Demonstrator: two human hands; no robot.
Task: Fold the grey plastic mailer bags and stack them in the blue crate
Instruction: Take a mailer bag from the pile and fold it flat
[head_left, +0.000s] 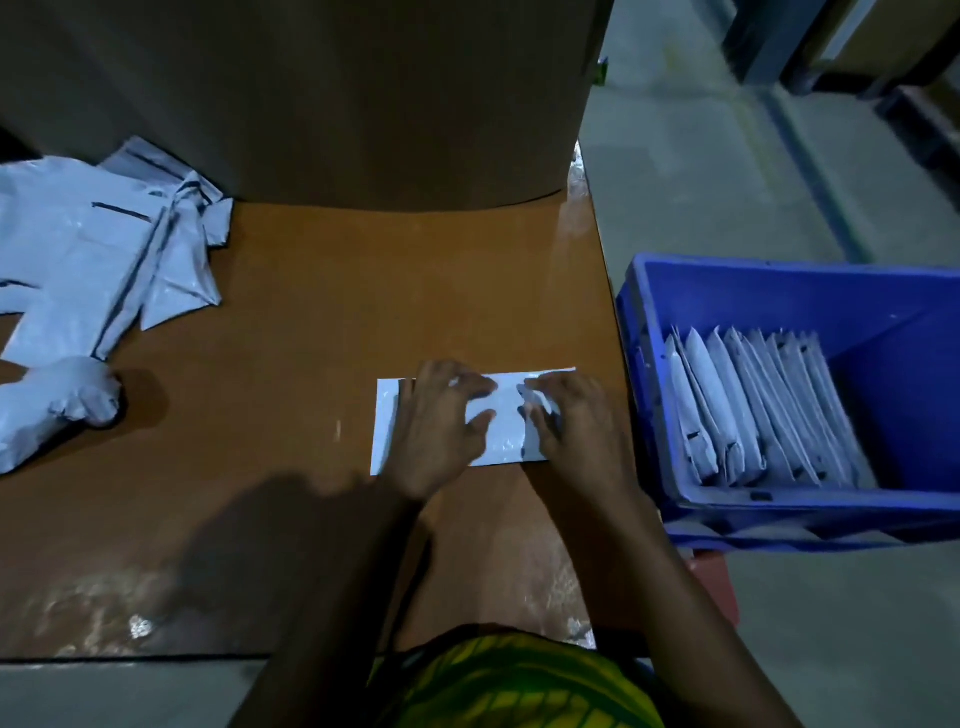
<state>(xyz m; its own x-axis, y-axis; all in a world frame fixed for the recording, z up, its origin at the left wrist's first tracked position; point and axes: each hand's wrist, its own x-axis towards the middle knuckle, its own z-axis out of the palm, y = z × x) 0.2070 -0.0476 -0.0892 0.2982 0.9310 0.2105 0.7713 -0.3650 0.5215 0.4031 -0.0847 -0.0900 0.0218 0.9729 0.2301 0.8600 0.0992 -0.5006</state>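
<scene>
Head view: a flat grey bag (506, 436) lies on the brown surface (291, 322), its right end near the surface's right edge. Left hand (441, 421) presses on its middle with fingers (480, 384) spread and nearly straight. Right hand (566, 426) rests on its right part with fingers bent, tips on the plastic; whether they pinch a fold I cannot tell. Just past the right edge sits the blue crate (644, 364), folded bags (753, 405) standing in a row along its near side. Bare surface stretches left to a loose pile (104, 244) at the left edge; a box (322, 104) walls the back
</scene>
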